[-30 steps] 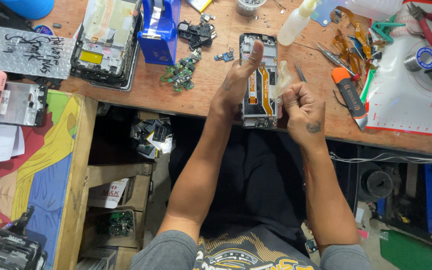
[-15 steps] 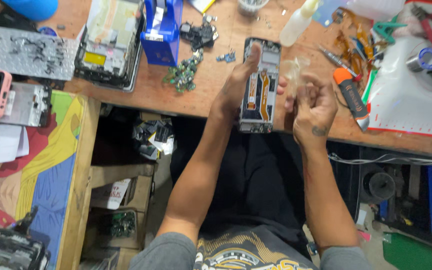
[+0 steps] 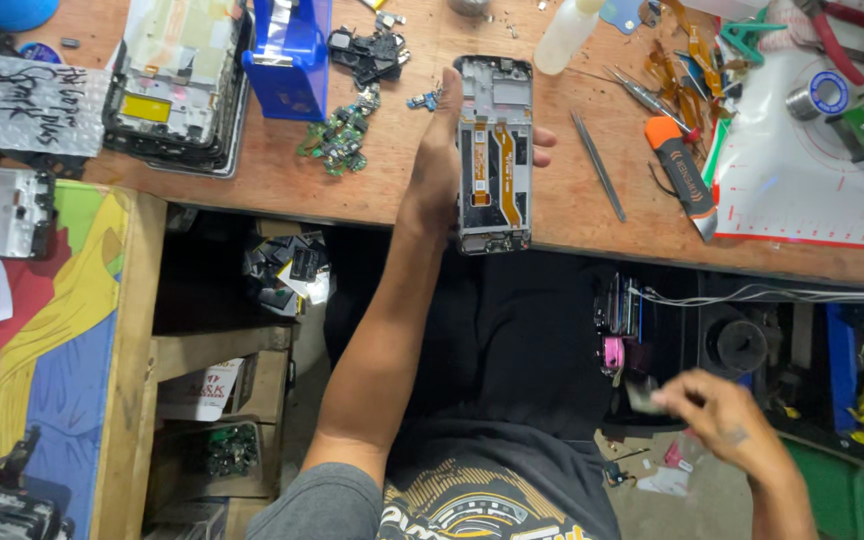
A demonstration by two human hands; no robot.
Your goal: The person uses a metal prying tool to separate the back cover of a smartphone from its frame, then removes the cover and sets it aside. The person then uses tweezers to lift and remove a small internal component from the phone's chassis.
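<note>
While the left hand [image 3: 442, 165] grips the opened phone frame [image 3: 493, 150] on the worktop [image 3: 372, 195], the right hand [image 3: 717, 415] hangs low, fingers [image 3: 674, 400] pinching something blurred.

Matt metal phone frame [image 3: 493, 150]; worn wooden bench [image 3: 372, 195].

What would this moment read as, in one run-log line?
left hand: grips opened phone frame with orange flex cable at wooden bench edge | right hand: low beside lap, blurred, contents unclear | metal tweezers: lying right of frame
</note>
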